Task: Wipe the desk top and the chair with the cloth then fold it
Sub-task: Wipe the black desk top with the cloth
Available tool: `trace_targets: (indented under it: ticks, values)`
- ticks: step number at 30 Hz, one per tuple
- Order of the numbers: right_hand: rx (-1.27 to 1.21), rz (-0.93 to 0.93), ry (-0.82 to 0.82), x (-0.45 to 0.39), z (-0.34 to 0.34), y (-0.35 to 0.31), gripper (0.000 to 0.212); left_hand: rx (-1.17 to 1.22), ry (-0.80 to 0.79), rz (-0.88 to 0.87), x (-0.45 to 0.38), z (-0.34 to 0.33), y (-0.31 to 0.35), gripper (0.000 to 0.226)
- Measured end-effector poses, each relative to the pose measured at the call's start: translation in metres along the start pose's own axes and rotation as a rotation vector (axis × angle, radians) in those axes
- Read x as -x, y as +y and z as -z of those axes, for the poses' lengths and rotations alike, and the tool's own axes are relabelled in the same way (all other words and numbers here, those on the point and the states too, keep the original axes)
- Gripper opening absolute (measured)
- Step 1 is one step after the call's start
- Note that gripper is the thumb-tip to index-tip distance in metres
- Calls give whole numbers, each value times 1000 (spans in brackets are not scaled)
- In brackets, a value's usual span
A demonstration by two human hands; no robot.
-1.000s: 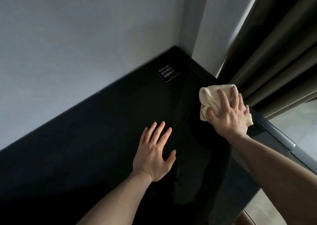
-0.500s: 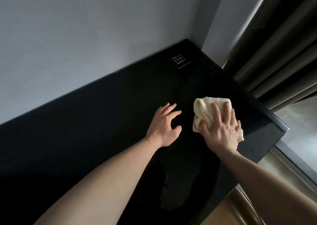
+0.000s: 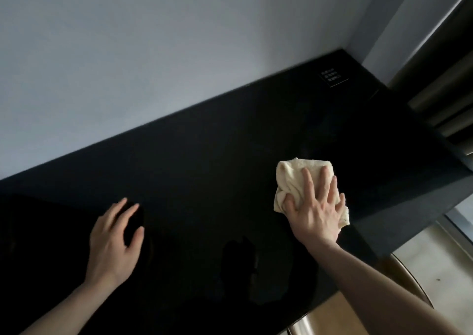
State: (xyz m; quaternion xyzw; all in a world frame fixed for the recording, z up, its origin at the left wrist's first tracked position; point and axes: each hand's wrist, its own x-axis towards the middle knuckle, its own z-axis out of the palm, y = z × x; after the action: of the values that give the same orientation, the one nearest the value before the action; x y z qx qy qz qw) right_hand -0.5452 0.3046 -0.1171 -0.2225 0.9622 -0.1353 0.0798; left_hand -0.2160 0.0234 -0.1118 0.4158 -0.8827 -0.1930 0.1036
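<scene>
right hand [image 3: 316, 215]: fingers flat, pressing bunched cloth [image 3: 294, 181] onto desk top [image 3: 217, 155] near its right end, for wiping pressure | left hand [image 3: 112, 242]: open, empty, apparently bracing on desk

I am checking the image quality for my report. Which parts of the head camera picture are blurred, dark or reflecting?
Head view: the left hand is motion-blurred at the fingertips; the right hand and the cloth under it are sharper; the black desk top is very dark and glossy, with faint reflections near its front; the small label has unreadable text; straight edges bend from the wide angle.
</scene>
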Motion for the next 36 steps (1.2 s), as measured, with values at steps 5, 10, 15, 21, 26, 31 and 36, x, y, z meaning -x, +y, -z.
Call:
trace_targets:
  ticks: [5, 10, 15, 21, 26, 31, 36]
  values:
    - [-10, 108, -47, 69, -33, -89, 79, -184, 28, 221, 58, 51, -118, 75]
    - [-55, 237, -113, 149, -66, -181, 76, -160, 48, 285, 91, 55, -150, 79]
    - [-55, 354, -191, 189, -83, -224, 79, -181, 57, 284, 95, 58, -155, 73]
    - [-49, 419, -195, 166, -69, -192, 74, -161, 59, 327, 96, 57, -157, 75]
    - [-23, 276, -129, 125, -44, -156, 78, -162, 51, 335, 94, 58, -157, 75]
    - [-113, 170, -156, 88, -23, -154, 73, -204, 26, 339, 94, 60, -156, 75]
    - [-126, 115, -63, 106, -41, -169, 75, -198, 48, 350, 94, 59, -152, 75]
